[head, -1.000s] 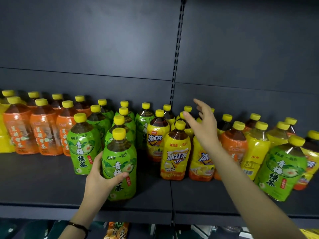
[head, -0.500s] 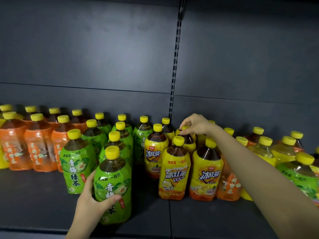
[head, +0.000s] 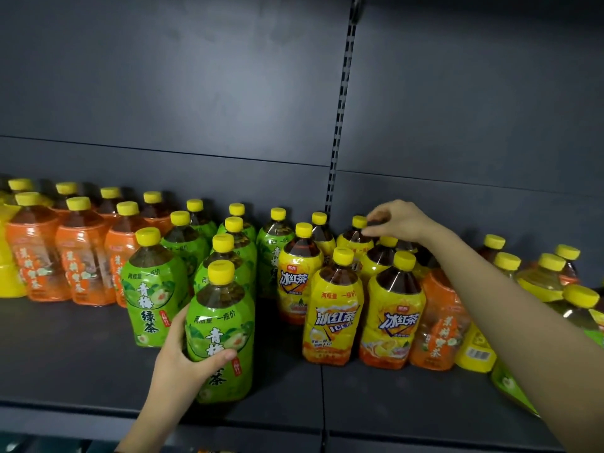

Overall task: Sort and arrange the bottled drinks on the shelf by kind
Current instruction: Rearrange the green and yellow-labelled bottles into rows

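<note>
Left hand (head: 183,364) wraps the belly of the front green tea bottle (head: 222,331), which stands upright near the shelf (head: 81,371) edge, just ahead of the other green ones. Further back, the right hand (head: 402,222) curls against the cap (head: 359,221) of an upright yellow iced tea bottle (head: 354,240) just to its left; whether it pinches the cap I cannot tell. Half a second earlier the fingers mostly covered that cap, and the left grip is unchanged.
</note>
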Tool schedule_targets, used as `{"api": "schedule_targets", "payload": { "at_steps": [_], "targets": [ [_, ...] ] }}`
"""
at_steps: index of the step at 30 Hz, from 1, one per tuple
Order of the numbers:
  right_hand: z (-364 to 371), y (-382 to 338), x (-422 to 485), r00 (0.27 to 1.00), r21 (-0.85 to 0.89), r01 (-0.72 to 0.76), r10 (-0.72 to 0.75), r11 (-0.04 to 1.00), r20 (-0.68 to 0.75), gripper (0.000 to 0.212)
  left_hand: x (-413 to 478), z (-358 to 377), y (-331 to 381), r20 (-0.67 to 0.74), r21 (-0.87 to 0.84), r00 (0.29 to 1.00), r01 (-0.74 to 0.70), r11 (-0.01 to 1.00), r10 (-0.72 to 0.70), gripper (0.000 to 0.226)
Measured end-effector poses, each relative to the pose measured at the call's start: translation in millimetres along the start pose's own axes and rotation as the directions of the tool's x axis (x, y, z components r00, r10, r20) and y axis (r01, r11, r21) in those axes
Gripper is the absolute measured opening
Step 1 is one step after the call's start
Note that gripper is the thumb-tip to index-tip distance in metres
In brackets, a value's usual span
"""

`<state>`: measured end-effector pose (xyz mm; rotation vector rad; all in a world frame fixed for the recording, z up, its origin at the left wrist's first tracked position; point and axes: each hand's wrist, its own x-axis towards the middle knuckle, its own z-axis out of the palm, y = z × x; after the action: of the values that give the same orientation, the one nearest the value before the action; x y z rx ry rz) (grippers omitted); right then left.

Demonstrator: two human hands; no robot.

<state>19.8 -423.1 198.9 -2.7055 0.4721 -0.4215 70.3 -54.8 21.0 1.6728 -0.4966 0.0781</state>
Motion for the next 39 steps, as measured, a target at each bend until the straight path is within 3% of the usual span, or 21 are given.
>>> {"api": "schedule_targets", "payload": {
  "at_steps": [2,4,9,12,17,22,25,28,29,31,33,35,37,39],
  "targets": [
    [10.5,-27.1,1.3,0.998,0.135,0.068,-0.068,0.989,-0.004,0.045,0.0,1.5,0.4,-0.003,0.024,1.0,-0.009,1.0,0.009,0.101],
    [28.2,-55.5,5.2,0.99,0.251,0.082,-0.108,0.965,0.089,0.049,1.6,3.9,-2.1,-0.019,0.096,1.0,-0.013,0.995,0.015,0.114],
    [70.1,-90.4,29.4,0.975,0.108,0.148,-0.164,0.983,0.153,0.043,3.8,9.4,-5.3,-0.025,0.129,1.0,-0.001,0.992,0.005,0.143],
    [75.9,-90.6,37.0,0.981,0.059,0.164,-0.169,0.985,0.098,0.032,4.5,11.0,-6.6,-0.032,0.13,0.999,0.0,0.991,0.004,0.144],
    [58.8,-76.8,30.2,0.981,-0.005,0.143,-0.141,0.99,0.137,0.033,4.5,14.9,-13.2,-0.037,0.115,0.999,-0.003,0.993,0.007,0.14],
    [42.9,-49.9,19.7,0.987,-0.08,0.111,-0.1,0.991,0.129,0.036,1.8,30.9,-20.0,-0.096,-0.009,0.995,-0.033,0.999,0.032,0.112],
    [38.2,-49.0,9.0,0.987,-0.043,0.088,-0.081,0.995,0.139,0.037,2.5,41.0,-22.9,-0.112,0.018,0.993,-0.046,0.999,0.047,0.096],
    [40.8,-72.4,-15.2,0.981,0.215,0.175,-0.153,0.961,-0.116,0.037,0.6,50.5,-18.3,-0.134,0.038,0.989,-0.057,0.998,0.062,0.087],
    [45.4,-85.6,-28.6,0.965,0.357,0.225,-0.155,0.907,-0.213,0.034,-0.7,53.0,-15.1,-0.129,0.058,0.989,-0.063,0.996,0.07,0.083],
    [64.9,-111.1,-58.7,0.954,0.585,0.274,-0.141,0.764,-0.263,0.032,-0.9,55.3,-12.3,-0.086,0.086,0.993,-0.068,0.994,0.075,0.082],
    [96.8,-126.4,-88.9,0.964,0.665,0.26,-0.149,0.7,-0.22,0.041,0.9,50.1,-14.2,-0.027,0.091,0.997,-0.076,0.993,0.078,0.08],
    [136.4,-130.2,-117.3,0.974,0.671,0.219,-0.117,0.708,-0.194,0.057,-0.1,38.9,-19.8,-0.009,0.104,0.994,-0.111,0.988,0.112,0.062],
    [174.6,-129.4,-140.9,0.971,0.675,0.18,-0.021,0.716,-0.237,0.073,-1.6,25.4,-23.4,-0.088,0.139,0.982,-0.155,0.978,0.168,0.037],
    [205.5,-130.7,-155.6,0.953,0.641,0.178,0.03,0.747,-0.3,0.093,1.6,14.5,-26.0,-0.21,0.177,0.961,-0.146,0.973,0.182,0.044]
  ]
}}
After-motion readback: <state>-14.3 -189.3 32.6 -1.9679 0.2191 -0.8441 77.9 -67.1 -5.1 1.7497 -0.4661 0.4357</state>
